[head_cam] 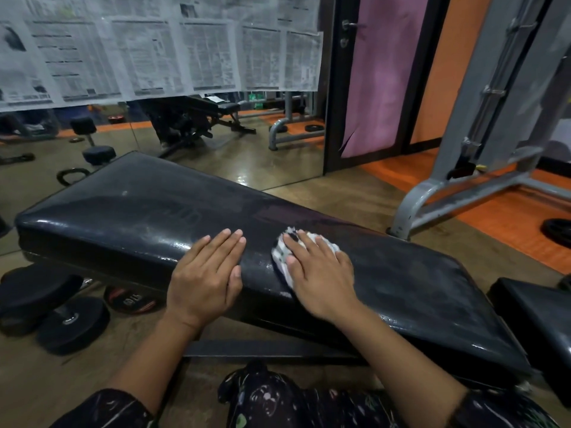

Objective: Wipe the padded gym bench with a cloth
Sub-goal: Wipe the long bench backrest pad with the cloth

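your right hand (321, 273): flat, fingers straight, pressing the cloth (282, 253) onto the surface (123, 208)
your left hand (208, 270): flat on the padding beside it, holding nothing

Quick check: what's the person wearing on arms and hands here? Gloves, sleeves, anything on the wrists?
No gloves: the left hand and right hand are bare, and no rings or watch show. Both forearms are uncovered. Dark sleeves with a pale floral or squiggle print are pushed up toward the elbows, the right one ending in a plain dark cuff. The same printed fabric covers the knee below.
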Tool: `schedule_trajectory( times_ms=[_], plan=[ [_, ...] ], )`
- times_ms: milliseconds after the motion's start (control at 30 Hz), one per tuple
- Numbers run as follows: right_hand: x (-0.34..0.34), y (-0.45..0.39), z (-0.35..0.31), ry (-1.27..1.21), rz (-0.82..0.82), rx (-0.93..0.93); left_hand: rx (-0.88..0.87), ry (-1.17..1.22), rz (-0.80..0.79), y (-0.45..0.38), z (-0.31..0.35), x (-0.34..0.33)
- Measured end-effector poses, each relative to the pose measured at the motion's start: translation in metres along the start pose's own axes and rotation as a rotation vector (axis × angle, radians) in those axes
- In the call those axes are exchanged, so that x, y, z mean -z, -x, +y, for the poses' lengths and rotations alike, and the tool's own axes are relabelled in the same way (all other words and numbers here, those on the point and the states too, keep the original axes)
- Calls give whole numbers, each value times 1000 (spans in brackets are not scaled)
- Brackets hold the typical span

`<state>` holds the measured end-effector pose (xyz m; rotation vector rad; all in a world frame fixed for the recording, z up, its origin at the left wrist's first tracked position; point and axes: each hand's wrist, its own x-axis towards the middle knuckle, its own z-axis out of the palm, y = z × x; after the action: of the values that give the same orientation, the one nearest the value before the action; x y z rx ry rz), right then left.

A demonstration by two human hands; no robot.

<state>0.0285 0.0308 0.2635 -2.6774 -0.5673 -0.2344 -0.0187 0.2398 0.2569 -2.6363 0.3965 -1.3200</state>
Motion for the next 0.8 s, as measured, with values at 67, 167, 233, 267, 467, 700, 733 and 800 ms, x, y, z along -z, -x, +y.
schedule_trajectory(
  times_ms=[67,167,233,267,467,700,733,800],
  plan=[
    [-3,-17,-21,-49,-29,-44,11,4,-1,0,1,1],
    [-10,-5,-51,-99,-8,87,12,2,-14,0,1,1],
    [-10,19,-47,-71,29,188,0,-4,-26,0,-1,1],
    [-10,29,-37,-49,42,219,-2,-5,-21,0,-1,1],
    [0,7,21,-6,24,-66,26,17,-11,0,1,0],
    [-9,8,-47,-106,4,134,10,15,-6,0,0,-1],
    [-8,21,-40,-90,26,172,7,13,-5,0,-1,-1],
    [-6,40,-14,-61,48,184,12,9,-4,0,-2,0]
  ],
)
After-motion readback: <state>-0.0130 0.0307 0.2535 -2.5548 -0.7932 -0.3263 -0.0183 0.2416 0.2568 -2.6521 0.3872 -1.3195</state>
